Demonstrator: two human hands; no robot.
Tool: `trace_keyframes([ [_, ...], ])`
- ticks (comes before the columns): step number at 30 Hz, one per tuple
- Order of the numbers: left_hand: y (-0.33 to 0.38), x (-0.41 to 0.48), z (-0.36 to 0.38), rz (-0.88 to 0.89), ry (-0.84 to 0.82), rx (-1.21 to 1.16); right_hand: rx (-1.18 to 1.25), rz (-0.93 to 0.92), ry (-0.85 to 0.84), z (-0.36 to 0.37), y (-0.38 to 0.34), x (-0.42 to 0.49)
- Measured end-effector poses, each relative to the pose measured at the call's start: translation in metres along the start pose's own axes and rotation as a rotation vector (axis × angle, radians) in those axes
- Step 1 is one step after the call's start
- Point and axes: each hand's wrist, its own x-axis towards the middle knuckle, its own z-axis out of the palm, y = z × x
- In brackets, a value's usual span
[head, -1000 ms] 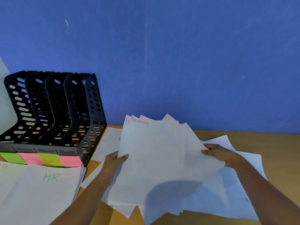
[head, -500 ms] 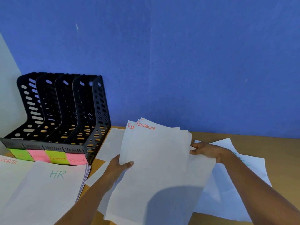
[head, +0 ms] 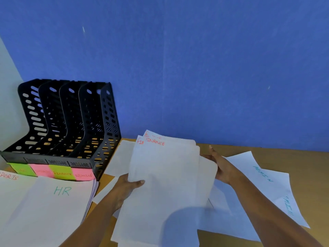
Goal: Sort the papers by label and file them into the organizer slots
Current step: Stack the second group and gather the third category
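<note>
Your left hand grips the left edge of the FINANCE stack, with the thumb laid over the front sheet and the fingers hidden behind it. Your right hand lies against the stack's right edge with straight fingers pointing up; its thumb is hidden by the paper. The stack is raised above the tabletop, tilted toward you, just right of the organizer. Three red-lettered corners show at its top, though only one reads in full.

The black organizer stands at the back left against the blue wall, with four slots, all without paper as far as you can see. Four sticky notes hang along its front: a green one, a pink one, a green FINANCE note and a pink ADMIN note. The writing on the first two is too blurred to read.

In front of the organizer lies the HR stack, covering part of a SPORTS sheet to its left. Loose ADMIN sheets are spread under your right forearm, with two blue labels visible. One blank sheet lies between the organizer and the held stack.
</note>
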Motion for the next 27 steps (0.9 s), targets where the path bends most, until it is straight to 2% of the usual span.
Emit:
trace_keyframes([
  [3,0.003,0.000,-0.002,0.027,0.050,-0.074,-0.002,0.050,-0.007,0.003,0.018,0.000],
  [7,0.003,0.000,-0.004,0.038,0.089,-0.138,-0.010,0.089,-0.095,0.019,0.036,-0.008],
  [10,0.002,-0.002,0.000,0.050,0.057,-0.141,0.015,0.018,-0.163,0.032,0.042,-0.014],
  [16,0.007,-0.005,0.005,0.043,-0.061,-0.084,-0.028,-0.059,-0.147,0.047,0.038,-0.016],
  [23,0.007,0.000,0.009,0.051,-0.064,-0.123,-0.039,-0.158,-0.159,0.056,0.026,-0.021],
  [27,0.027,0.002,0.018,0.180,-0.018,-0.123,-0.041,-0.320,-0.070,0.061,0.009,-0.027],
])
